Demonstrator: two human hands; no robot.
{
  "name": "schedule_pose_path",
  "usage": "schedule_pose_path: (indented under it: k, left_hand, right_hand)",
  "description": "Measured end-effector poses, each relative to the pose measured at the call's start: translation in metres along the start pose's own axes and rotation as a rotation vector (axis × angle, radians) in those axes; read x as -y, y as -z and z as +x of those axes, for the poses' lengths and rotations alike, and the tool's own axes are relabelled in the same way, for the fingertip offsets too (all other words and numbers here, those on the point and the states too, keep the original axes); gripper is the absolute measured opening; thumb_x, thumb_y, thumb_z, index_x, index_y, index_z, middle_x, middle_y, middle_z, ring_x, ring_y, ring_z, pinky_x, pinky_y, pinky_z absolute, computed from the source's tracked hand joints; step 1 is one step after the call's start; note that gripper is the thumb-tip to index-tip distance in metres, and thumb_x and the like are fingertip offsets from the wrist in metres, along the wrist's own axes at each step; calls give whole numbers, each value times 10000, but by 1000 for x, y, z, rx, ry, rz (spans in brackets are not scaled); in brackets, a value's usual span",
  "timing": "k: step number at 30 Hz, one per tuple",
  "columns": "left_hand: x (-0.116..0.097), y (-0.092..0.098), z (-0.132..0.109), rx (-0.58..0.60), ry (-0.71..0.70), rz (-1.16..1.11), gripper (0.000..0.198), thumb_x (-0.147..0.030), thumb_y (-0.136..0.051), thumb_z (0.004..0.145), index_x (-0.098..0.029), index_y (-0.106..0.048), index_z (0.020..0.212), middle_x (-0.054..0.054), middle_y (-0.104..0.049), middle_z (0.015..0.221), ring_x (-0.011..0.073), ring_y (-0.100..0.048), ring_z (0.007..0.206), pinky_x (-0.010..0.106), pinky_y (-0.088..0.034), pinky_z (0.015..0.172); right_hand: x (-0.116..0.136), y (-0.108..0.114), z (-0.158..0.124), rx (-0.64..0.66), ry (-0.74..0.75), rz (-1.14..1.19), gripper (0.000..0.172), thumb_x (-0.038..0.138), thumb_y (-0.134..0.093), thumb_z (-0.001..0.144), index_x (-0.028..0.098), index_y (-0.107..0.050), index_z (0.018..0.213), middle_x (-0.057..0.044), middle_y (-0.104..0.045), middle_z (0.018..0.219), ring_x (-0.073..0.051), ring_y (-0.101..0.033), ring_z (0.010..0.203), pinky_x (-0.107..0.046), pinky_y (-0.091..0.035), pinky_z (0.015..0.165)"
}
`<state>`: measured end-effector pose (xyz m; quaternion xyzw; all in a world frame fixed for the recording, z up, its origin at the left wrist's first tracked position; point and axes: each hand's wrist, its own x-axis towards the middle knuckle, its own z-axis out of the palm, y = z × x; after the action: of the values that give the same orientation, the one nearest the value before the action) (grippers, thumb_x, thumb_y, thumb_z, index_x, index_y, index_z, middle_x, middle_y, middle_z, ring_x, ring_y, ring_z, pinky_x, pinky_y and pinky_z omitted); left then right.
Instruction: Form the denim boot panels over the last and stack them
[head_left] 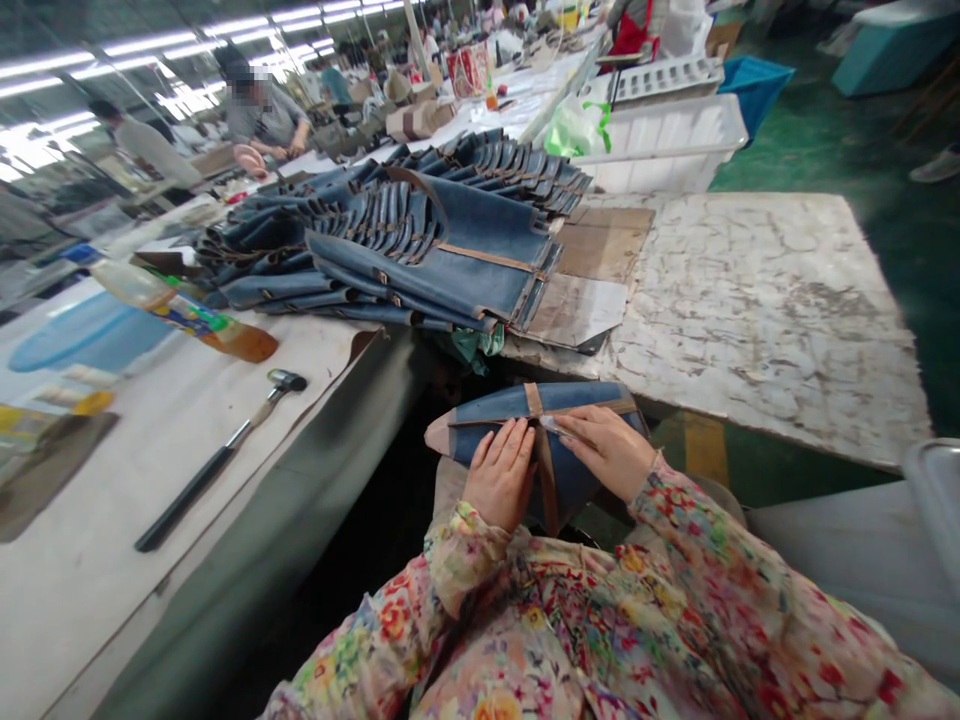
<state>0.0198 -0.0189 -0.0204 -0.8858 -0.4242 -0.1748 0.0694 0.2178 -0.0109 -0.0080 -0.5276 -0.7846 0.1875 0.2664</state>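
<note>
A blue denim piece (495, 408) with brown straps lies on my lap, folded into a flat shape. My left hand (501, 474) rests flat on its left half, fingers stretched out beside the brown strap (546, 470) that runs down the middle. My right hand (609, 450) lies on the right half, its fingertips pressed against a small pale tool or strap end (552, 426) at the strap crossing; I cannot make out what it is. Both sleeves are floral.
A big stack of similar denim pieces (420, 240) covers the worn table (765, 290) ahead. On the left bench lie a hammer (225, 455), a tipped bottle (180, 308) and a blue dish (82, 335). White crates (675, 135) stand behind. Other people (262, 110) work farther back.
</note>
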Motion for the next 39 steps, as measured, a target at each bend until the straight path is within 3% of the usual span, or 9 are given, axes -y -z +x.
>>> schedule_pose_path:
  k: [8, 13, 20, 25, 31, 34, 39]
  left_hand:
    - [0, 12, 28, 79, 203, -125, 235, -288, -424, 870, -202, -549, 1049, 32, -618, 1049, 183, -526, 987, 357, -354, 849]
    - [4, 12, 37, 96, 130, -127, 177, -273, -423, 874, -208, -572, 943, 17, -619, 959, 173, -530, 916, 357, -344, 811]
    - [5, 2, 25, 61, -2, -105, 223, -228, -411, 875, -167, -545, 1043, 41, -585, 1123, 170, -490, 1040, 322, -336, 915]
    - [3, 1, 31, 64, 36, -127, 234, -243, -388, 880, -169, -548, 1033, 46, -579, 1161, 170, -492, 1061, 331, -339, 922]
    - [7, 5, 38, 95, 40, -148, 213, -272, -406, 871, -182, -575, 963, 31, -591, 1160, 178, -522, 1028, 348, -340, 899]
    - [10, 6, 32, 58, 24, -136, 234, -277, -417, 872, -199, -560, 1041, 15, -586, 1178, 169, -516, 1059, 352, -315, 922]
    - [16, 8, 18, -35, 56, -82, 278, -255, -411, 882, -208, -528, 1129, 15, -609, 1149, 160, -529, 1062, 361, -279, 958]
  right_hand:
    - [-9, 10, 18, 181, 7, 90, 315, 278, -413, 856, 216, -598, 1104, -63, -597, 985, -171, -528, 912, -335, -423, 856]
    - [-3, 14, 23, 254, 52, -27, 302, 231, -417, 847, 208, -610, 1078, -68, -587, 996, -177, -516, 922, -338, -411, 860]
    - [2, 6, 13, 176, 52, -68, 329, 235, -362, 880, 204, -563, 1138, -62, -573, 1082, -166, -506, 971, -338, -423, 882]
    - [13, -2, 11, 90, -11, -186, 340, 234, -329, 889, 204, -566, 1130, -65, -571, 1083, -174, -503, 964, -333, -452, 865]
    - [17, -3, 25, 131, -22, -330, 326, 197, -345, 877, 197, -562, 1120, -88, -563, 1053, -195, -490, 919, -323, -466, 792]
    - [11, -4, 30, 158, 3, -334, 323, 190, -345, 876, 197, -564, 1113, -81, -562, 1059, -193, -485, 927, -317, -460, 793]
    - [0, -1, 28, 73, 88, -243, 331, 202, -357, 876, 178, -569, 1129, -67, -567, 1092, -180, -481, 963, -328, -441, 865]
